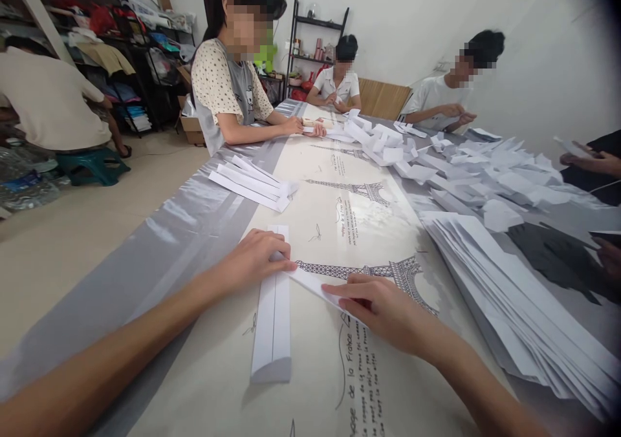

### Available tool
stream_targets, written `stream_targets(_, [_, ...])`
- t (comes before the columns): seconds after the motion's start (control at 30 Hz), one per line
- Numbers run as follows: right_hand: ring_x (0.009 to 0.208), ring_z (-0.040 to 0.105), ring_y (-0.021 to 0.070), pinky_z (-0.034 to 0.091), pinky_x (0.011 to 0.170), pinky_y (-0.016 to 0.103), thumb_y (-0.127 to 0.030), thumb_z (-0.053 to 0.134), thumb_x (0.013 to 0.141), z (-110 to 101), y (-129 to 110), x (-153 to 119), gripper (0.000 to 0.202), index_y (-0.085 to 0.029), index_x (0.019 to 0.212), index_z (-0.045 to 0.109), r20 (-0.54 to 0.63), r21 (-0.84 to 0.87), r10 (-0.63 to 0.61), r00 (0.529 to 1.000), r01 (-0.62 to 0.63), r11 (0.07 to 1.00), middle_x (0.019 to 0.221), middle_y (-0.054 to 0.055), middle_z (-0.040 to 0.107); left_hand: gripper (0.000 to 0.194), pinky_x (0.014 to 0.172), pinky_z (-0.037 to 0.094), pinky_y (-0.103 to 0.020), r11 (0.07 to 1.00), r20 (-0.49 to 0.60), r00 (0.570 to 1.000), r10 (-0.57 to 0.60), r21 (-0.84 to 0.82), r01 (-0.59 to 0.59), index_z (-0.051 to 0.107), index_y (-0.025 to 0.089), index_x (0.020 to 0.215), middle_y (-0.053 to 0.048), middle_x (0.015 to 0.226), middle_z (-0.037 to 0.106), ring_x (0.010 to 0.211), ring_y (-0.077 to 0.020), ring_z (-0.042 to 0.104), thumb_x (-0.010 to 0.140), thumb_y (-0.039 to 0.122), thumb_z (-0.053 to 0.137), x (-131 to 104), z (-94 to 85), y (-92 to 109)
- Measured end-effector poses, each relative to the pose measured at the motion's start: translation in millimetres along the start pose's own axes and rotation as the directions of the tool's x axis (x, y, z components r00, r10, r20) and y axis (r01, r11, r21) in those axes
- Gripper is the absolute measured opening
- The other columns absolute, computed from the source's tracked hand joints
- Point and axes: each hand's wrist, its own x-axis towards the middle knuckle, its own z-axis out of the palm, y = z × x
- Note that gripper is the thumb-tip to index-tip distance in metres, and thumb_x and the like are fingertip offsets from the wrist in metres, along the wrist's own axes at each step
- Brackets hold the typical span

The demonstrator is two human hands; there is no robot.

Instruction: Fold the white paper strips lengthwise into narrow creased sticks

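Head view: left hand (264, 254) grips a paper strip (309, 283); right hand (388, 304), unclosed, presses it. Heaped pieces (517, 181) appear folded (count unclear); stacked sheets (509, 295) appear unworked.

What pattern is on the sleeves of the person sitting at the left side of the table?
Dark dots on cream sleeves, clearest in the head view.

Fairly bright, pale indoor light leaves glossy glare on the desk (160, 230), with wide-angle stretching and a darkened right edge
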Motion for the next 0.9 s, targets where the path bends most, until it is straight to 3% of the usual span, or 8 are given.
stream_targets(0.23, [0.064, 0.046, 0.016, 0.029, 0.055, 0.031, -0.03, 0.037, 0.107, -1, -6, -1, 0.036, -0.031, 0.1, 0.073, -0.001, -0.025, -0.04, 0.999, 0.04, 0.999, 0.073, 0.0, 0.052, 0.029, 0.088, 0.041, -0.036, 0.995, -0.062, 0.996, -0.069, 0.066, 0.073, 0.058, 0.019, 0.078, 0.003, 0.081, 0.063, 0.082, -0.0176, 0.059, 0.093, 0.043, 0.066, -2, 4.3, -3])
stream_targets(0.37, [0.064, 0.046, 0.0155, 0.032, 0.056, 0.031, -0.029, 0.037, 0.107, 1, -6, -1, 0.035, -0.03, 0.103, 0.072, -0.015, -0.016, -0.059, 0.998, 0.059, 0.998, 0.074, 0.0, 0.054, 0.014, 0.094, 0.044, -0.042, 0.914, -0.232, 0.953, 0.194, 0.395, -0.09, 0.063, 0.019, 0.097, -0.006, 0.106, 0.065, 0.104, -0.0252, 0.058, 0.096, 0.032, 0.065, -9, 12.8, 4])
stream_targets(0.43, [0.063, 0.043, 0.0149, 0.03, 0.056, 0.031, -0.029, 0.037, 0.107, 0, -7, -1, 0.035, -0.029, 0.101, 0.072, -0.022, -0.02, -0.056, 0.998, 0.055, 0.998, 0.074, 0.0, 0.052, 0.008, 0.093, 0.046, -0.042, 0.776, -0.191, 0.918, 0.348, 0.607, -0.168, 0.063, 0.017, 0.095, -0.009, 0.107, 0.066, 0.104, -0.025, 0.059, 0.097, 0.014, 0.057, -14, 21.1, 14])
stream_targets(0.47, [0.062, 0.041, 0.0145, 0.029, 0.055, 0.031, -0.028, 0.038, 0.107, -1, -8, -1, 0.035, -0.028, 0.097, 0.071, -0.022, -0.023, -0.053, 0.998, 0.053, 0.998, 0.072, 0.0, 0.051, 0.02, 0.09, 0.048, -0.04, 0.705, -0.139, 0.913, 0.384, 0.683, -0.193, 0.063, 0.016, 0.093, -0.008, 0.101, 0.067, 0.096, -0.0229, 0.061, 0.095, 0.002, 0.05, -17, 26.0, 20])
stream_targets(0.53, [0.059, 0.037, 0.0136, 0.028, 0.055, 0.031, -0.025, 0.04, 0.106, -1, -14, -2, 0.033, -0.026, 0.086, 0.067, -0.008, -0.021, -0.051, 0.999, 0.051, 0.999, 0.068, -0.002, 0.047, 0.031, 0.076, 0.05, -0.035, 0.631, -0.105, 0.939, 0.326, 0.764, -0.133, 0.063, 0.014, 0.087, -0.007, 0.084, 0.066, 0.077, -0.0199, 0.061, 0.092, -0.006, 0.041, -22, 35.5, 30])
stream_targets(0.63, [0.057, 0.033, 0.0124, 0.027, 0.055, 0.031, -0.022, 0.042, 0.104, 1, -25, -4, 0.031, -0.023, 0.076, 0.057, 0.02, 0.001, -0.034, 0.999, 0.034, 0.999, 0.064, -0.004, 0.043, 0.033, 0.066, 0.05, -0.033, 0.632, -0.157, 0.963, 0.218, 0.775, -0.017, 0.063, 0.013, 0.083, -0.008, 0.076, 0.063, 0.068, -0.0205, 0.06, 0.102, 0.006, 0.037, -26, 44.4, 37])
stream_targets(0.73, [0.056, 0.033, 0.0119, 0.027, 0.053, 0.03, -0.02, 0.045, 0.1, 9, -34, -7, 0.027, -0.023, 0.073, 0.047, 0.034, 0.035, -0.01, 0.999, 0.009, 0.999, 0.062, -0.005, 0.043, 0.031, 0.07, 0.054, -0.036, 0.69, -0.197, 0.962, 0.19, 0.724, 0.012, 0.066, 0.01, 0.094, -0.014, 0.091, 0.068, 0.08, -0.0239, 0.066, 0.106, 0.019, 0.039, -26, 44.7, 33])
stream_targets(0.9, [0.054, 0.033, 0.0121, 0.03, 0.054, 0.031, -0.017, 0.049, 0.095, 22, -37, -8, 0.024, -0.023, 0.072, 0.044, 0.012, 0.067, 0.0, 1.0, -0.001, 0.998, 0.059, -0.005, 0.044, 0.021, 0.095, 0.054, -0.047, 0.718, -0.138, 0.967, 0.216, 0.693, -0.062, 0.068, 0.013, 0.097, -0.017, 0.111, 0.07, 0.11, -0.0298, 0.065, 0.103, 0.019, 0.049, -27, 40.8, 26])
